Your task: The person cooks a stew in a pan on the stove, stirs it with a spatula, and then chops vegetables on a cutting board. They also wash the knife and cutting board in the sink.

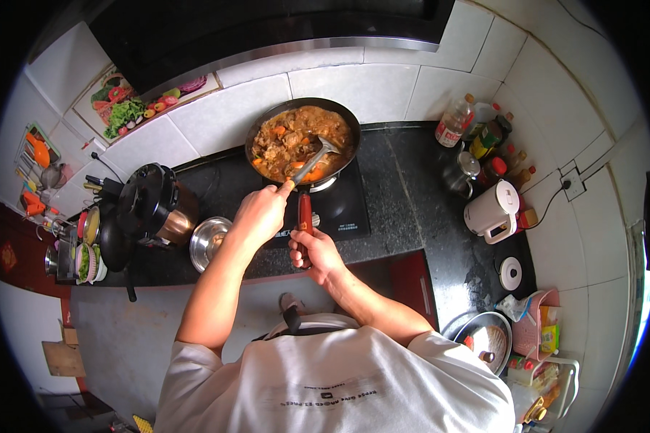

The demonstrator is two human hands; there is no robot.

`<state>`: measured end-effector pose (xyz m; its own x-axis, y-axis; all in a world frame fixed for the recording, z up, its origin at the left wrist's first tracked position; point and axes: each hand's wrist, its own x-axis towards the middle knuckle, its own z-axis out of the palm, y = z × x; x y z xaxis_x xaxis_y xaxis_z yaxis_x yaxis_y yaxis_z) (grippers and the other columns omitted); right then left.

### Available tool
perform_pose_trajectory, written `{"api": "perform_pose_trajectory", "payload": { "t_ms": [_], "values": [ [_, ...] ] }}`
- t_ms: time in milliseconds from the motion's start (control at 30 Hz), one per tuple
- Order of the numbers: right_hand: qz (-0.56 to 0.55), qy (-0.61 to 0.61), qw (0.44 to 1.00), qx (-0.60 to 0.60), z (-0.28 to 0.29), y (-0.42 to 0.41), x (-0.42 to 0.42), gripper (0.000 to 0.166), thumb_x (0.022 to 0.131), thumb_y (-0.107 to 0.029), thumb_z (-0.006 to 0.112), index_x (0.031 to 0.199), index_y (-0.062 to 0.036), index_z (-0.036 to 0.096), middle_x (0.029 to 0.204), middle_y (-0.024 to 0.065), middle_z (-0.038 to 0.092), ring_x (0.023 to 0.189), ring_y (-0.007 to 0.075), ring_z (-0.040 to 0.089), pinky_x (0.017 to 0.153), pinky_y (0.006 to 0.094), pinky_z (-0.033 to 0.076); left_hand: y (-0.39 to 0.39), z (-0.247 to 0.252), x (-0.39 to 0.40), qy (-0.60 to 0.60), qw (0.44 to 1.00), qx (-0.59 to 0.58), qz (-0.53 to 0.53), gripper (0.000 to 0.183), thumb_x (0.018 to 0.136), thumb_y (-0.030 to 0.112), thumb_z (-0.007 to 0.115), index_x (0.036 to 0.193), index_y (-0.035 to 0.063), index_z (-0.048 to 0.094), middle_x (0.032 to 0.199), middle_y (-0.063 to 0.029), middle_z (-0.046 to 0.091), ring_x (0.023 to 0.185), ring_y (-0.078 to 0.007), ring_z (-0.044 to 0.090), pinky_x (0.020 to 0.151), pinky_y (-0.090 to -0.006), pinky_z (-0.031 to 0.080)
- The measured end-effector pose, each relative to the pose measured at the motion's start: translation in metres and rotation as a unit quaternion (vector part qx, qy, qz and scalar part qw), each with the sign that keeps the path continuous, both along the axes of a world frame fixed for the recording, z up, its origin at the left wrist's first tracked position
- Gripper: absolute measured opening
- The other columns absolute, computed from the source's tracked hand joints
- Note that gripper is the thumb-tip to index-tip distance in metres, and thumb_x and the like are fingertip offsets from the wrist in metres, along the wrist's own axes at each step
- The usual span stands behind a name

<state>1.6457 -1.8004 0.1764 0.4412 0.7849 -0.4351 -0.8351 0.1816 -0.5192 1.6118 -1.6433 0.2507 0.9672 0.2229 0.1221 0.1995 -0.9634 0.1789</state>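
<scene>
Over the gas stove (346, 214) sits a dark frying pan (356, 116) filled with a stew of meat chunks and carrot pieces (295, 140) in brown sauce. My left hand (264, 212) grips a metal spatula (317, 159). Its blade rests in the stew on the pan's right side. Around the pan's red handle (304, 208) my right hand (315, 250) is closed, just below and right of the left one. Beside my left forearm a shiny steel bowl (197, 246) stands on the counter, partly hidden by the arm.
An electric pressure cooker (157, 205) stands left of the stove. On the right are several sauce bottles (455, 122), a steel pot (460, 173), a white kettle (490, 211) and a glass pan lid (490, 338). A black range hood (276, 32) overhangs the back.
</scene>
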Motion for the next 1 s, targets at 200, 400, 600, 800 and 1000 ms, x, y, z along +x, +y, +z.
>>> {"api": "perform_pose_trajectory", "payload": {
  "t_ms": [200,400,600,800,1000],
  "values": [
    [0.000,-0.005,1.000,0.000,0.001,-0.001,0.001,0.011,0.096,-0.010,0.061,0.098,-0.0077,0.051,0.075,0.0022,0.054,0.055,0.0102,0.049,0.046,0.0233,0.037,0.002,0.037,-0.008,-0.078,0.992,-0.095,0.009,0.037,0.090,0.004,0.062,0.127,0.0040,0.064,0.093,-0.0219,0.068,0.086,-0.0410,0.067,0.079,-0.0471,0.054],
    [-0.004,-0.007,1.000,0.003,0.001,-0.001,0.001,0.012,0.095,-0.011,0.062,0.097,-0.0064,0.050,0.073,0.0022,0.055,0.054,0.0110,0.051,0.045,0.0244,0.039,0.037,0.033,0.024,-0.119,0.971,-0.173,0.118,0.034,0.093,0.008,0.060,0.125,-0.0027,0.063,0.111,-0.0255,0.069,0.109,-0.0373,0.067,0.092,-0.0403,0.052],
    [-0.002,-0.005,1.000,0.015,0.001,0.000,-0.001,0.013,0.095,-0.011,0.063,0.095,-0.0061,0.050,0.073,0.0025,0.055,0.054,0.0116,0.052,0.045,0.0250,0.041,0.084,-0.018,0.068,-0.102,0.958,-0.191,0.189,0.034,0.097,0.012,0.057,0.127,-0.0009,0.064,0.085,-0.0138,0.070,0.067,-0.0224,0.065,0.059,-0.0368,0.052],
    [-0.011,0.000,1.000,0.016,-0.001,-0.001,0.000,0.013,0.095,-0.010,0.063,0.095,-0.0059,0.050,0.073,0.0027,0.054,0.054,0.0121,0.052,0.045,0.0252,0.040,0.054,-0.016,0.089,-0.020,0.914,-0.344,0.215,0.032,0.100,0.015,0.052,0.128,0.0032,0.064,0.065,-0.0033,0.057,0.043,-0.0139,0.047,0.040,-0.0332,0.039],
    [-0.010,0.002,1.000,0.015,-0.001,-0.001,0.000,0.014,0.094,-0.010,0.063,0.097,-0.0053,0.050,0.073,0.0031,0.054,0.053,0.0121,0.051,0.045,0.0255,0.040,0.045,-0.037,0.086,-0.065,0.960,-0.213,0.171,0.027,0.093,0.012,0.057,0.116,0.0022,0.068,0.104,-0.0285,0.069,0.103,-0.0390,0.068,0.090,-0.0458,0.053]
  ]
}}
